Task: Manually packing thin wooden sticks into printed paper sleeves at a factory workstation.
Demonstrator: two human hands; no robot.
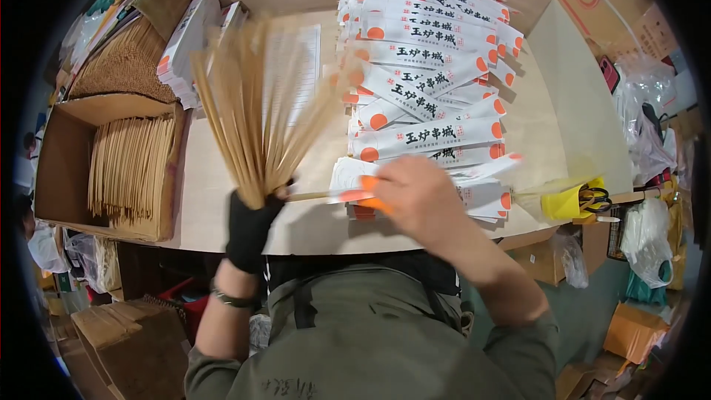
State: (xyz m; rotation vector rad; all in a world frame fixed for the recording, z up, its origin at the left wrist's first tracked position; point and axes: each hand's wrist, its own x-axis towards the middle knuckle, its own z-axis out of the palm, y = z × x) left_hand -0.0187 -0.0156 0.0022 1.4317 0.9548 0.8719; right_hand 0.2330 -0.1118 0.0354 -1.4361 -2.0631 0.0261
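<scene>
Left hand: the left hand (252, 226), in a black fingerless glove, has its grip closed round the lower ends of a fanned bundle of thin tan sticks (259, 133); a dark bracelet (233, 298) circles the wrist.
Fan of sticks: upright above the glove, it spreads toward the top, where motion blurs it, over the left part of the pale wood-toned table (304, 233).
Single stick: one tan stick (307, 196) points sideways from the glove toward the right hand (422, 196) and meets the near end of a flat white paper sleeve with orange marks (349, 195); how far inside it reaches cannot be told.
Right hand: ungloved but for bright orange finger covers (376, 194), its grip pinches that sleeve; blur hides the exact contact.
Sleeve pile: many white printed sleeves with orange dots (437, 133) overlap in a long heap on the table, running away from the person beside and beyond the right hand.
Cardboard box: at the table's left, an open brown cardboard box (111, 230) holds a row of tan sticks (129, 167).
Behind the fan: a white lined paper sheet (307, 44) lies flat.
Right edge: a yellow holder (561, 206) sits beside black-handled scissors (592, 200).
</scene>
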